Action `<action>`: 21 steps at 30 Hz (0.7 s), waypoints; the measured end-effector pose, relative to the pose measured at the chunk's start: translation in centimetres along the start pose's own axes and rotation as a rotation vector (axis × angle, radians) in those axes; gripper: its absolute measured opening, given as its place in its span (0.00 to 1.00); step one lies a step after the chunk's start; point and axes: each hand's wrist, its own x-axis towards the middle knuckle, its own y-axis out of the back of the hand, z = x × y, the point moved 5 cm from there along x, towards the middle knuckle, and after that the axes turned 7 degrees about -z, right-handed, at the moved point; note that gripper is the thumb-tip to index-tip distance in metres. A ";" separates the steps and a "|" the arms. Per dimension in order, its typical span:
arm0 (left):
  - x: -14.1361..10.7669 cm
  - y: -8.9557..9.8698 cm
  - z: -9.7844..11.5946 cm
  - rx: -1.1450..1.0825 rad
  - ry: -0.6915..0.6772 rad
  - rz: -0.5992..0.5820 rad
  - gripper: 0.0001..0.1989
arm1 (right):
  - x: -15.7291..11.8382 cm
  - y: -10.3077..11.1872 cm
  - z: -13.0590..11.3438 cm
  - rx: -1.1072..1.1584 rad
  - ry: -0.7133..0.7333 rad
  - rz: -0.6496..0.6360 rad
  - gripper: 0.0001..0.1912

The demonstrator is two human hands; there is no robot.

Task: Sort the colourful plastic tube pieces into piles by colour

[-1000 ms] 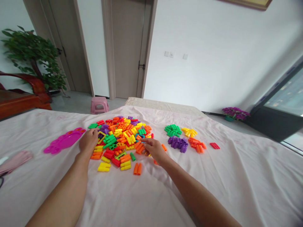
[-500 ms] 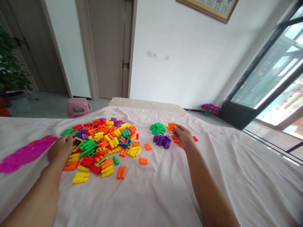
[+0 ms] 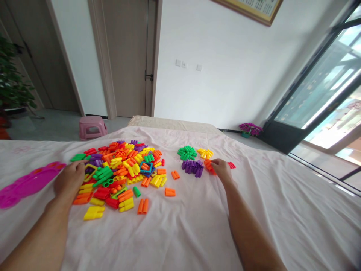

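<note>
A mixed heap of plastic tube-shaped building blocks in red, orange, yellow, green and purple lies left of centre. At its left edge rests my left hand, fingers curled; what they hold, if anything, is hidden. My right hand pinches an orange building block down at the small orange group on the cloth. Close by lie separate groups of green blocks, purple blocks and yellow blocks. A small red block piece lies just right of my right hand.
A magenta plastic tray-like piece lies at the far left on the pale tablecloth. Several loose orange blocks, one of them an orange pair, sit between the heap and the groups. A pink stool stands behind the table.
My right hand has moved down and slightly right with the orange block, from over the yellow group to the orange group. The yellow blocks now show fully. My left hand stays by the heap.
</note>
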 end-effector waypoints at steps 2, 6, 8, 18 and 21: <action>0.1 0.0 0.0 0.001 -0.005 0.002 0.24 | 0.0 -0.2 0.0 -0.067 0.011 -0.003 0.18; 0.1 0.0 0.0 0.011 0.003 0.009 0.24 | -0.2 -0.2 -0.2 -0.130 0.009 0.015 0.20; 0.0 0.1 0.1 -0.014 -0.016 0.016 0.24 | -0.5 0.3 -0.9 -0.147 0.027 0.065 0.19; -0.4 0.2 0.4 -0.103 -0.089 0.086 0.22 | -7.8 -1.4 -15.6 0.249 0.574 -0.033 0.12; -0.5 0.2 0.4 -0.122 -0.098 0.083 0.22 | -13.2 -6.0 -21.4 0.267 0.794 -0.356 0.10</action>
